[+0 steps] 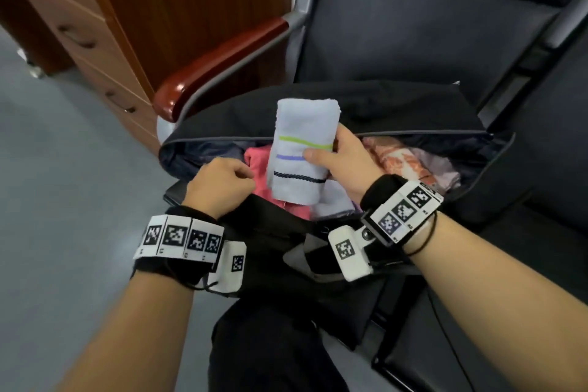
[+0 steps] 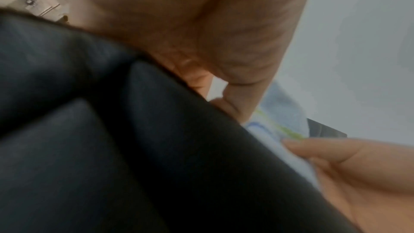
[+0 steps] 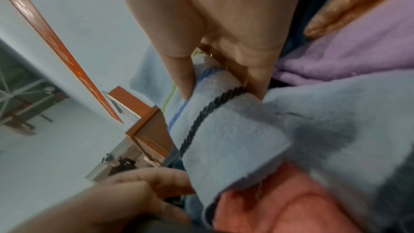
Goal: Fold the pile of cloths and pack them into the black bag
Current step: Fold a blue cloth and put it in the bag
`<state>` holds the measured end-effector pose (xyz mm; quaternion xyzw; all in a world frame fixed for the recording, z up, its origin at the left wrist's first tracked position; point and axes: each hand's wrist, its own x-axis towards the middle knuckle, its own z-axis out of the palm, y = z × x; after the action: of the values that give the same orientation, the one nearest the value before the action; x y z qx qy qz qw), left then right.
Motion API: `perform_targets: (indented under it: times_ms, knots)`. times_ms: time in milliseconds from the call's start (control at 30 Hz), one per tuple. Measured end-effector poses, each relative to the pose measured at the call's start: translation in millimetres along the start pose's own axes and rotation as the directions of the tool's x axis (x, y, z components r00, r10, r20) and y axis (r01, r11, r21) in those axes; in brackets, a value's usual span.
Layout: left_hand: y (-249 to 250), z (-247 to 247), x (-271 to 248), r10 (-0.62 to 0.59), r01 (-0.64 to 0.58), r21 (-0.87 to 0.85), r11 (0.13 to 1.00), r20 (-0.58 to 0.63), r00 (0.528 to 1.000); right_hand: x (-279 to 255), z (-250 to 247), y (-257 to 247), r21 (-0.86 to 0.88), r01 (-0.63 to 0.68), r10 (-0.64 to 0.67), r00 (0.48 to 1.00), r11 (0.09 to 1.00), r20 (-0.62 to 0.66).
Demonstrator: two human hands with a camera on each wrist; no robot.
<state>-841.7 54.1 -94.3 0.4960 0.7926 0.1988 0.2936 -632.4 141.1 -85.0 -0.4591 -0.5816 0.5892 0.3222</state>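
Observation:
The black bag (image 1: 496,162) lies open on a black seat. Inside it lie a pink cloth (image 1: 264,169), an orange patterned cloth (image 1: 397,159) and a lavender cloth (image 1: 442,169). My right hand (image 1: 331,153) holds a folded white towel (image 1: 302,143) with green, purple and dark stripes over the bag's opening, thumb on its front. The right wrist view shows the towel (image 3: 224,139) pinched between thumb and fingers (image 3: 186,77), above the pink cloth (image 3: 280,201). My left hand (image 1: 222,181) is curled on the bag's near edge; black fabric (image 2: 112,130) fills the left wrist view.
A brown wooden drawer cabinet (image 1: 95,25) stands at the back left on the grey floor (image 1: 47,200). A glossy wooden armrest (image 1: 216,64) borders the seat on the left. Black seat backs (image 1: 429,19) rise behind the bag, and another seat (image 1: 556,169) adjoins on the right.

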Motion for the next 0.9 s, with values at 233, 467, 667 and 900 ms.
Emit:
perform_targets:
  times_ms: [233,467,667,900]
  knots:
    - [0.8,1.1,10.0,-0.088,0.096,-0.047,0.994,0.148,0.985,15.0,17.2,16.8,-0.110,-0.169,0.198,0.914,0.979,0.354]
    - [-1.7,6.0,9.7,-0.102,0.102,-0.004,0.995,0.093,0.990,33.8,26.4,24.9,-0.561,-0.115,0.233,0.962,0.820,0.143]
    - [-2.5,6.8,8.1,-0.100,0.100,0.008,0.995,0.090,0.991,21.7,26.2,30.6,-0.865,0.364,-0.235,0.926,0.344,0.296]
    - [7.3,9.1,0.1,-0.066,0.056,0.133,0.990,0.069,0.995,16.6,37.5,44.5,-0.888,0.328,0.206,0.891,0.323,0.405]
